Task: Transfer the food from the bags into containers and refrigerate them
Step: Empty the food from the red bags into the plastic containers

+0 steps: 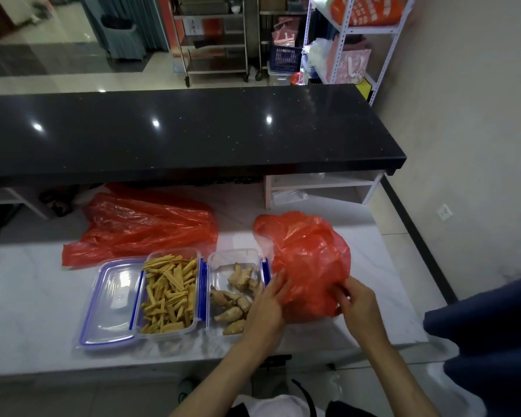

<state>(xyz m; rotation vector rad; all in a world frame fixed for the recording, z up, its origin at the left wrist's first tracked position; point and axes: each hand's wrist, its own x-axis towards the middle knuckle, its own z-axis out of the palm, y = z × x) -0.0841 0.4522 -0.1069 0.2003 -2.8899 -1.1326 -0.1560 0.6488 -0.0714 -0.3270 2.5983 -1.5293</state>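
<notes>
Red bag (310, 263) crumpled on white counter (27, 296), contents hidden | left hand (265, 308) flat-fingered against its left edge, covering part of the ginger container (233, 266) | right hand (358, 305) pinches bag's plastic | yellow-strip container (170, 291) open beside it | second red bag (145, 224) behind, partly under black ledge (193, 130).

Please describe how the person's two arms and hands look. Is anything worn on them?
The left hand and right hand are bare: no gloves, and no rings, watch or bracelet show. Both forearms are also uncovered up to the bottom edge of the picture, with no sleeve in view. The fingernails look short and unpainted.
</notes>
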